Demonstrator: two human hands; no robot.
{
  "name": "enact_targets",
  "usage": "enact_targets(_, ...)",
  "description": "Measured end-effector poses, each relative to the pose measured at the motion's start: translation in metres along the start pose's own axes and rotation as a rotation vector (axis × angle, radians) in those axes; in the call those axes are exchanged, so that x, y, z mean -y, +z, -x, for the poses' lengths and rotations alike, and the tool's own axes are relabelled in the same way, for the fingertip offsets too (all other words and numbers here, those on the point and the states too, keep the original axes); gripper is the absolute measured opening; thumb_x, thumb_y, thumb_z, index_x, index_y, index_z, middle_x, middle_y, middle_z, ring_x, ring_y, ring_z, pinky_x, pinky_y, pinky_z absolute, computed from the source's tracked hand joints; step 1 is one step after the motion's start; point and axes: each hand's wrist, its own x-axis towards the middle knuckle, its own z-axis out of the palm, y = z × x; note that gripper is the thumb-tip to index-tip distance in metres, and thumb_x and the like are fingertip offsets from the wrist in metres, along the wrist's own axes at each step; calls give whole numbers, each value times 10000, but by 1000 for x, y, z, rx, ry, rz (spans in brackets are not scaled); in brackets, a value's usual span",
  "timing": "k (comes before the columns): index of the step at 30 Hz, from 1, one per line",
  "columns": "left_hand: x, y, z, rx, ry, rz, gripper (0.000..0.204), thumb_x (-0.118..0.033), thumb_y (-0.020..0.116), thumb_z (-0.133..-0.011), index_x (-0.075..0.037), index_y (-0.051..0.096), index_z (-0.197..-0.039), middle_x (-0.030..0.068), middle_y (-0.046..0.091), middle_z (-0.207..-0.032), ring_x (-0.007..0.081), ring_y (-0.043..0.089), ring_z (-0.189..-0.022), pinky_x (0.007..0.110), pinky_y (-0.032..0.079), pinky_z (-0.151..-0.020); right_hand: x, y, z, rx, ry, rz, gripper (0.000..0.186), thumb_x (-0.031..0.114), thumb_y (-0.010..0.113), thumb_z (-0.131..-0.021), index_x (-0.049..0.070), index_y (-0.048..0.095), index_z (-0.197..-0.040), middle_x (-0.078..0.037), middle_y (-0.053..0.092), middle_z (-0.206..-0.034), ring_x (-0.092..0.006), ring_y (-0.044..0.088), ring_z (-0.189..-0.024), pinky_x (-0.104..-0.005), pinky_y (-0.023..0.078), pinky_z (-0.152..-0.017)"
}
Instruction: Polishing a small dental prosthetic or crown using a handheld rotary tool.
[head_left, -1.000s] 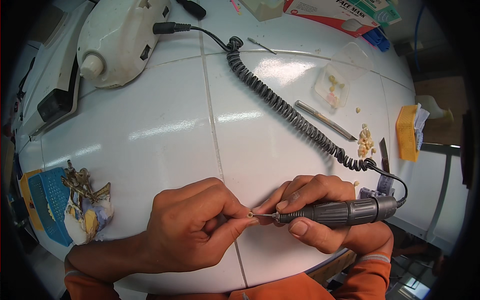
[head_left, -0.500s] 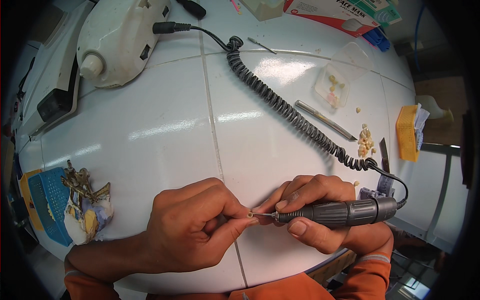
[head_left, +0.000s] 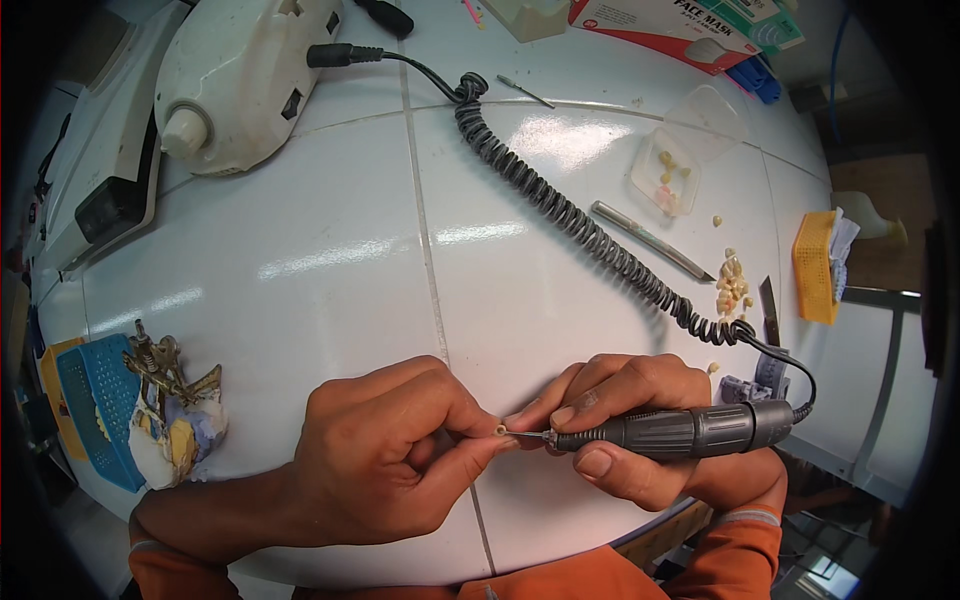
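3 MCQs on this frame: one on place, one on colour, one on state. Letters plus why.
1. Where does the coiled cord lead from the handpiece?
A. the white control unit
B. the yellow basket
C. off the table

2. Colour of the basket at the left edge?
A. red
B. blue
C. green

3. What does the left hand do?
A. lies flat
B. pinches a small pale piece
C. holds the cord

Key: 1 A, the cord's plug sits in the unit. 2 B, its mesh is blue. 3 B, thumb and forefinger close on the piece at the bur tip, while the right hand grips the handpiece.
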Motion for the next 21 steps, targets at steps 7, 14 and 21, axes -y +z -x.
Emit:
enact_targets(7,-1,-2,0,21,-36,-19,197,10,899,-814,-45,710,-817,47,715,-772,34,555,-532,213,394,-467,1,-1,-1,1,8,2,163,11,770,-926,-57,692,-1051,-217,763,-893,-379,803,-1002,-421,656,-877)
enact_targets(14,-3,-2,0,23,-44,-8,201,1,904,-817,-48,709,-814,45,712,-768,29,546,-529,212,384,-466,1,0,0,0,3,-23,168,14,770,-928,-51,699,-1065,-219,763,-918,-390,797,-1023,-426,654,-872)
enact_targets(21,-3,-1,1,3,-35,-6,208,-8,905,-826,-49,701,-813,38,704,-757,25,533,-520,214,370,-459,3,1,1,-8,20,-17,166,19,774,-926,-54,705,-1058,-211,764,-907,-385,797,-1022,-429,653,-875)
